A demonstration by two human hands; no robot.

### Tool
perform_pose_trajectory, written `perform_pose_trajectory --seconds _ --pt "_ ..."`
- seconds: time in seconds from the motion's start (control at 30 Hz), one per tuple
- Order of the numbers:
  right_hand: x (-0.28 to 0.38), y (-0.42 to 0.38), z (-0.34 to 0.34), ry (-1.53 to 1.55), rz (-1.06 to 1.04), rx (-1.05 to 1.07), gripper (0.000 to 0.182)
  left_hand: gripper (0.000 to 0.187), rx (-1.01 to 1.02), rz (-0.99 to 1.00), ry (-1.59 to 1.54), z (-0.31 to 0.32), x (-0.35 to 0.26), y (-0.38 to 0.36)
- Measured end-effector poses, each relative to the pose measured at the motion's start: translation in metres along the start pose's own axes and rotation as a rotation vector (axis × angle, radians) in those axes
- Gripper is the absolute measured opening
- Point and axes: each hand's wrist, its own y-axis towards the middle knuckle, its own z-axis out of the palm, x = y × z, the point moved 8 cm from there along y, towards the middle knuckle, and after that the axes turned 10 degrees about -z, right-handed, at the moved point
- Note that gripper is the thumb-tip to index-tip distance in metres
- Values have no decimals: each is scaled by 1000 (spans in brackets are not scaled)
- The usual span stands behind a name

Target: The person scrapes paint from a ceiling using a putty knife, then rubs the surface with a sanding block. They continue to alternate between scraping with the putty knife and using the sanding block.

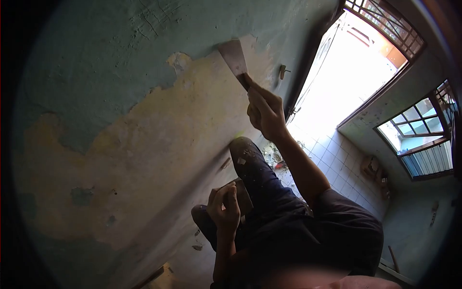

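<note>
My right hand (pixel 267 115) is wrapped around the handle of a paint scraper (pixel 234 57), its wide metal blade tilted up to the left. The blade's edge meets the wall (pixel 159 115) where green paint (pixel 110 53) borders a bare yellowish patch. Lower down, in front of my bent legs, my left hand (pixel 224 207) has its fingers curled closed at the edge of a flat brownish piece (pixel 244 196). That piece is partly hidden behind the fingers and lies close to my dark trousers (pixel 262 178), which are speckled with paint flakes.
Paint debris (pixel 275 156) lies on the white floor tiles (pixel 329 156) beyond my knee. A bright open doorway (pixel 344 72) is at the upper right, beside a small wall fitting (pixel 283 72). Further right is a barred window (pixel 418 120), with a brown object (pixel 371 166) on the floor below.
</note>
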Motion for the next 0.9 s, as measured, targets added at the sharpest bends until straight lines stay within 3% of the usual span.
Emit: perform_pose_trajectory --seconds 0.07,0.13,0.3,0.43,0.53,0.9 --pt "0 -8 5 31 10 76 46 8 26 15 6 2 2 3" --pt "5 12 -1 30 -23 -2 46 8 7 75 0 3 0 7" --pt "-3 -6 4 25 -9 35 43 8 17 6 -4 -2 1 2" --pt "18 41 -3 48 -83 -43 47 9 7 6 2 -3 -6 5" --pt "3 15 -1 14 -73 6 47 8 3 65 7 -2 -2 4" --pt "11 15 -7 49 -20 26 46 12 4 -41 12 -3 3 2"
